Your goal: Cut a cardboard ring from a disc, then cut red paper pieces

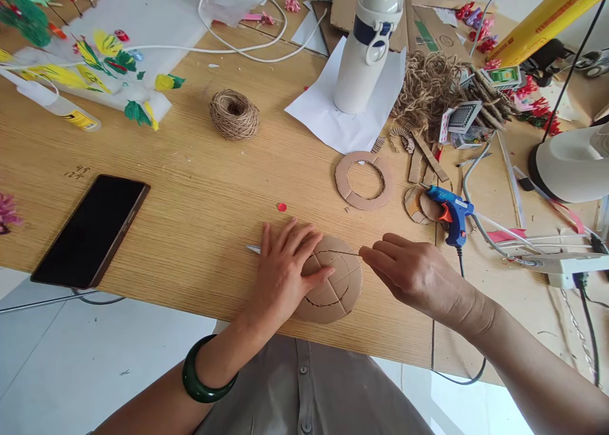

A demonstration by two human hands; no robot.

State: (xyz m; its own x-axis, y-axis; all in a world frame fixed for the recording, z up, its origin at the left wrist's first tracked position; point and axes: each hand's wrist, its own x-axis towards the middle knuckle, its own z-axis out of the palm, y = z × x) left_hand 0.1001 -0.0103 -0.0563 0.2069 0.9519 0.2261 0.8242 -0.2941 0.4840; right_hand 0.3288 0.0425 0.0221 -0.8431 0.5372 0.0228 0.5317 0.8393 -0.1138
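Observation:
A round cardboard disc (349,283) lies near the table's front edge, marked with crossing lines and a rough circular line. My left hand (285,270) presses flat on its left side, fingers spread and thumb across the face. From the disc's upper part a thin dark strand (346,253) runs to the right, its end pinched in the closed fingers of my right hand (409,267). Whether the strand is twine or something stiffer, I cannot tell. A pale pointed tip (253,249) sticks out beside my left fingers; the rest of it is hidden.
Beyond the disc lie a cardboard ring (341,180), a twine ball (219,121) and a white bottle (354,73) on paper. At right are a blue glue gun (457,216) with its cord and a power strip (566,264). A phone (90,232) lies left.

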